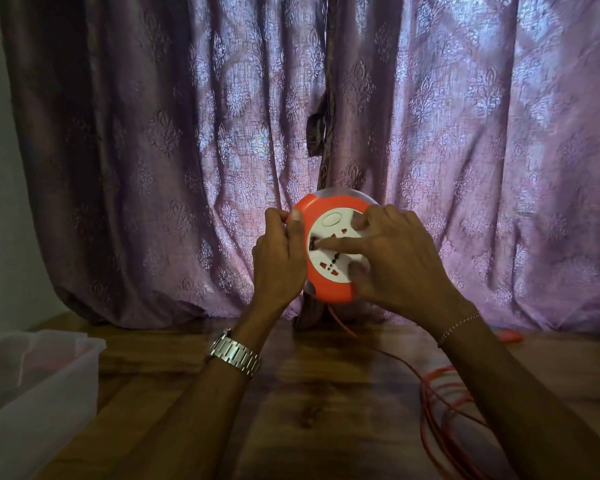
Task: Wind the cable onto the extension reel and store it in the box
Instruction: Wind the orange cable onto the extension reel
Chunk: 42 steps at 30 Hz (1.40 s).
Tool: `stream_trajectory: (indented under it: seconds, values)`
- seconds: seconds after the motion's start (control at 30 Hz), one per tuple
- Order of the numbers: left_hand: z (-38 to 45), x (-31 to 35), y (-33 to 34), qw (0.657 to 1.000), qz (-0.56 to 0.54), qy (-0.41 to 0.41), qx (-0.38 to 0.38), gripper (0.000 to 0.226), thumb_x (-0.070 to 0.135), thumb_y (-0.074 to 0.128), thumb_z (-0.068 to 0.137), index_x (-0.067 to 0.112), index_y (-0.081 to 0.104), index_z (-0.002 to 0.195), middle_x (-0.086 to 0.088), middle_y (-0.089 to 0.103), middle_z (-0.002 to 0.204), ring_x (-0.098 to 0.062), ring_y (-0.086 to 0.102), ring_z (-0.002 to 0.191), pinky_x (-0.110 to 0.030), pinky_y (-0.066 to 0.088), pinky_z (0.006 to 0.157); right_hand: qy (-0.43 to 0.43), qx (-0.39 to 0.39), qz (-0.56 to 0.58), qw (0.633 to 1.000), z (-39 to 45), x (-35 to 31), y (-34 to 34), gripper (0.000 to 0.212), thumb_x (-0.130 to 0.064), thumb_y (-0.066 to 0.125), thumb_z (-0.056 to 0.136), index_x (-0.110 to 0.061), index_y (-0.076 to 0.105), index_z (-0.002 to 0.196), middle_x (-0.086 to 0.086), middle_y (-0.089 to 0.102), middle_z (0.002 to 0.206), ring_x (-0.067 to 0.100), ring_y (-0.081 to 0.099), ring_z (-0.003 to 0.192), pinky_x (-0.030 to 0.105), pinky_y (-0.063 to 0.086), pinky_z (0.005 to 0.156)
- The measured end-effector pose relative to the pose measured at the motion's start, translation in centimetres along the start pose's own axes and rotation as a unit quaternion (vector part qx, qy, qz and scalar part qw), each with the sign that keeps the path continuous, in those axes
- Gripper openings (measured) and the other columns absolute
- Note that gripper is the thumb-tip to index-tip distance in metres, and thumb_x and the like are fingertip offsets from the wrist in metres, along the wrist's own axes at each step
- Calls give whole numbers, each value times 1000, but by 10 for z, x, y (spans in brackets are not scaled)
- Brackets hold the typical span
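Left hand (280, 255): grips the orange reel (329, 244) rim, frame centre.
Right hand (394, 258): fingers spread, pressing its white socket face.
Cable (440, 407): loose, lower right.
Box (35, 379): translucent, lower left; contents unclear.

The left hand (280, 258) grips the rim of the orange reel (329, 244), held up above the tabletop (312, 393). The right hand (392, 258) presses its fingers on the white socket face. Orange cable (440, 407) lies looped at the right. A clear box (39, 375) sits at the left.
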<state>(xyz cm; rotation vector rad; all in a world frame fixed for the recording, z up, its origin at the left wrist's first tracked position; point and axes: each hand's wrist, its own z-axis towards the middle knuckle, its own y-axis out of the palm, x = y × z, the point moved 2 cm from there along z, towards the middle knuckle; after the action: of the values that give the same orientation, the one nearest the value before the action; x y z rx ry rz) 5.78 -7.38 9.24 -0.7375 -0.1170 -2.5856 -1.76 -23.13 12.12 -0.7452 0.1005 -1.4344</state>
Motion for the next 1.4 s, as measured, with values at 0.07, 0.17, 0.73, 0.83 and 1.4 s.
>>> stream_trajectory:
  seconds: [0.07, 0.17, 0.73, 0.83, 1.4]
  values:
    - [0, 1, 0, 1000, 4, 2, 5, 39, 54, 30, 101, 19, 46, 97, 0, 64, 70, -28, 64, 68, -51, 52, 63, 41, 26, 13, 999, -1, 1, 3, 51, -55, 59, 74, -49, 59, 125, 4, 64, 98, 28, 58, 90, 40, 40, 78]
    - [0, 2, 0, 1000, 0, 1, 4, 40, 54, 29, 101, 17, 46, 98, -2, 64, 70, -30, 65, 69, -51, 53, 63, 79, 60, 37, 994, 1, -1, 2, 63, -74, 53, 77, -36, 62, 126, -1, 75, 83, 26, 67, 83, 39, 48, 76]
    - [3, -2, -2, 1000, -4, -9, 0, 38, 55, 29, 101, 21, 44, 98, -1, 67, 77, -25, 67, 72, -52, 55, 64, -56, -59, 79, 993, 1, -6, -8, 46, -16, 63, 74, -38, 71, 114, 9, 49, 144, 37, 46, 124, 45, 49, 86]
    - [1, -2, -1, 1000, 1, -10, -8, 39, 55, 28, 101, 19, 44, 98, -1, 66, 74, -24, 67, 70, -51, 55, 62, -46, -78, 67, 994, 1, -6, -7, 52, -20, 77, 68, -43, 69, 114, 7, 49, 142, 35, 44, 125, 46, 49, 88]
    - [-1, 2, 1, 1000, -3, 10, 4, 36, 55, 28, 101, 22, 43, 95, 2, 64, 68, -21, 65, 65, -50, 53, 59, 88, 70, 31, 993, -2, -1, -11, 67, -80, 43, 76, -40, 60, 126, -4, 76, 84, 22, 69, 83, 30, 50, 62]
